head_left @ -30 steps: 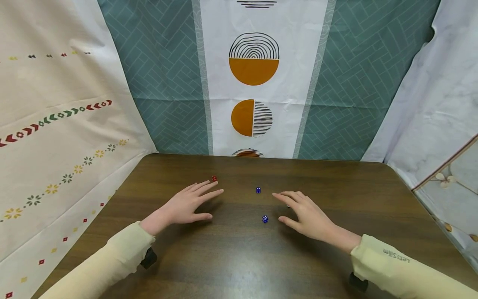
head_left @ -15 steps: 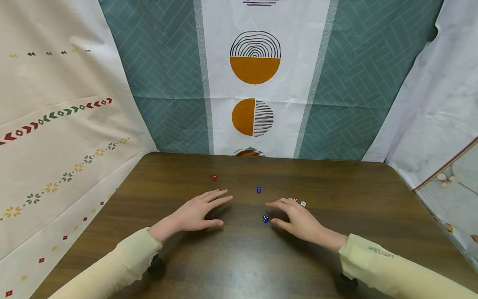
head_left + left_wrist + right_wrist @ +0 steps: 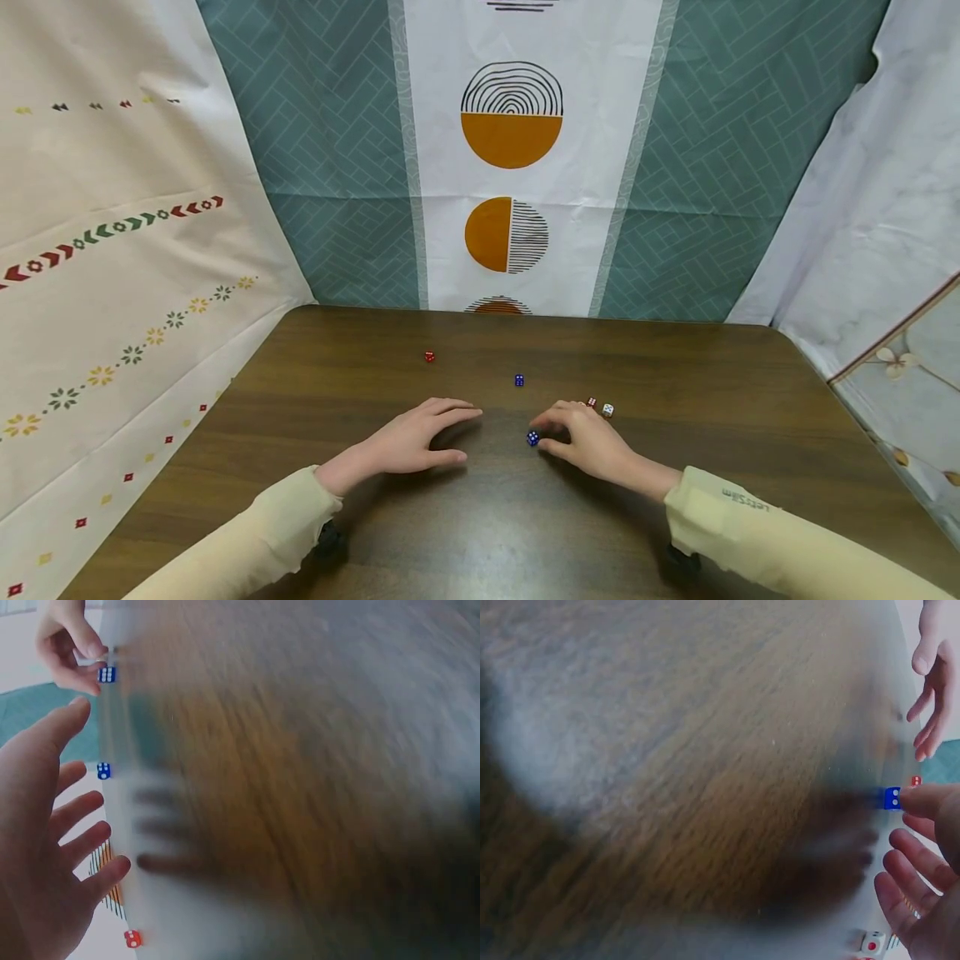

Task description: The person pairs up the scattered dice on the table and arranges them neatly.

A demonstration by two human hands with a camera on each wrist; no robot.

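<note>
A blue die (image 3: pixel 532 438) with white pips lies on the table right at the fingertips of my right hand (image 3: pixel 588 442). The thumb and forefinger bend toward it from either side, with a gap between them; in the right wrist view the thumb tip overlaps the blue die (image 3: pixel 892 799). My left hand (image 3: pixel 416 437) hovers over the table to the left, palm down, fingers spread and holding nothing. Farther back sits a second blue die (image 3: pixel 519 381), also seen beyond the left fingers in the left wrist view (image 3: pixel 103 771).
A red die (image 3: pixel 429 357) lies at the back left. Just behind the right hand are another red die (image 3: pixel 592 402) and a white die (image 3: pixel 608 410). The brown wooden table (image 3: pixel 480 533) ends at a patterned cloth (image 3: pixel 510 183) hanging behind it.
My right hand has moved left and nearer to the front blue die, its thumb and forefinger drawing closer together. The left hand has moved right and toward me. The dice have stayed put.
</note>
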